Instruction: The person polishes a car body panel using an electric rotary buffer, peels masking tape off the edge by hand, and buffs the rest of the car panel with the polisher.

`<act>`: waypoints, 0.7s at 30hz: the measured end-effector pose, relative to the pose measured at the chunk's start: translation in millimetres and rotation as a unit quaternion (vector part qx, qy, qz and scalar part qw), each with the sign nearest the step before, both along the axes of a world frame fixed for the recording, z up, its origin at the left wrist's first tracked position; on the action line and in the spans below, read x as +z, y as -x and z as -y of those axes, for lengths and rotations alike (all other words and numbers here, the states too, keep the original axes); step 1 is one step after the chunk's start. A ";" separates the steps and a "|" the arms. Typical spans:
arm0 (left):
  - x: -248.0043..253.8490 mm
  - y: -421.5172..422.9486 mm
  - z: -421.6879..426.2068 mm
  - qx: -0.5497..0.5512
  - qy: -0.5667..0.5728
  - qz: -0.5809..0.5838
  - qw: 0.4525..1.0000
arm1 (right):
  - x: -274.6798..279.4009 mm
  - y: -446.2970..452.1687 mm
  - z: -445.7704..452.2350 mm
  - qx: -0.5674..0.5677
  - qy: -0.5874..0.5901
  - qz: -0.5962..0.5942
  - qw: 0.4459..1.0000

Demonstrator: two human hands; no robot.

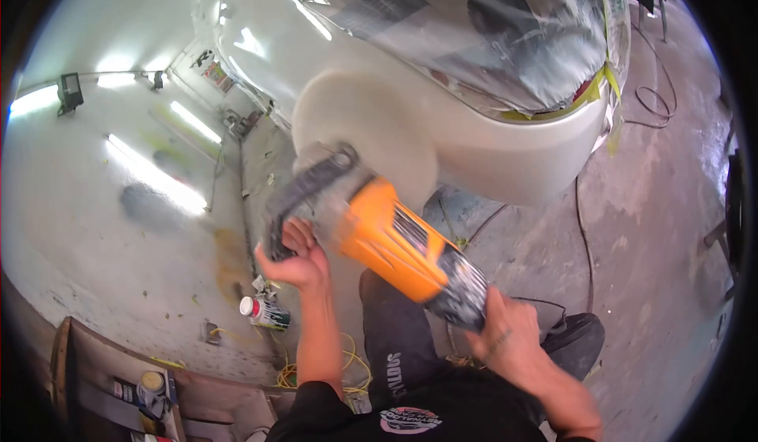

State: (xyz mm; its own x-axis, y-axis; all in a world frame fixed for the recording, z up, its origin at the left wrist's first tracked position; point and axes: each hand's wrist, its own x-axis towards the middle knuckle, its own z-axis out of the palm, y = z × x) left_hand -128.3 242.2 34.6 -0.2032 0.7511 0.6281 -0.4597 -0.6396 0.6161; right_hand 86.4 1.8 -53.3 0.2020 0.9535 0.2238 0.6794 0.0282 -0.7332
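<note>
Both my hands are on an orange and black rotary polisher (pixel 395 241), slightly blurred. My left hand (pixel 300 262) curls its fingers round the lower end of the black loop handle (pixel 304 189), thumb sticking out to the left. At the rear, my right hand (pixel 509 331) is wrapped round the dark body end. The polisher's head is up against the pale, rounded car body panel (pixel 363 118); its pad is mostly hidden and I cannot tell how it touches. Above, clear plastic sheeting and paper (pixel 474 31) cover part of the car, edged by yellow-green masking tape (pixel 608 79).
A bottle with a white and red cap (pixel 264 313) is on the floor at left, near a coiled yellow cord (pixel 355 363). Wooden shelving (pixel 103 355) holds cans at lower left. Dark cables (pixel 584 237) run across the concrete floor at right. Lights line the left wall.
</note>
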 end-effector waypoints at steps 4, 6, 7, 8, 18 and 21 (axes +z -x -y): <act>11.2 19.2 -53.6 0.034 0.018 -0.002 0.999 | 27.7 2.7 -64.4 0.023 -0.027 0.004 0.999; 12.3 28.8 -72.5 0.059 0.040 0.011 0.997 | 36.6 4.0 -85.5 0.031 -0.030 0.009 0.999; 13.7 28.4 -73.4 0.076 0.042 0.008 0.996 | 38.6 4.1 -88.9 0.038 -0.036 0.016 0.999; 12.8 27.6 -71.5 0.075 0.041 0.005 0.996 | 39.3 2.6 -87.5 0.037 -0.037 0.013 0.999; -4.4 -11.0 44.1 0.049 0.037 -0.026 0.998 | 20.7 -29.0 34.6 0.030 0.045 0.000 0.999; -17.1 -16.6 80.3 -0.024 0.034 -0.026 0.999 | 9.9 -37.4 79.2 0.009 0.064 -0.001 0.998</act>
State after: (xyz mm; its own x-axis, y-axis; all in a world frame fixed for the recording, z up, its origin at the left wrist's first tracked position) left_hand -111.8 161.9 17.6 -0.1337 0.8007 0.5839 -0.4556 -0.5729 0.6813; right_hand 123.7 -77.4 -43.4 0.1859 0.9775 0.0993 0.6778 -0.0544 -0.7332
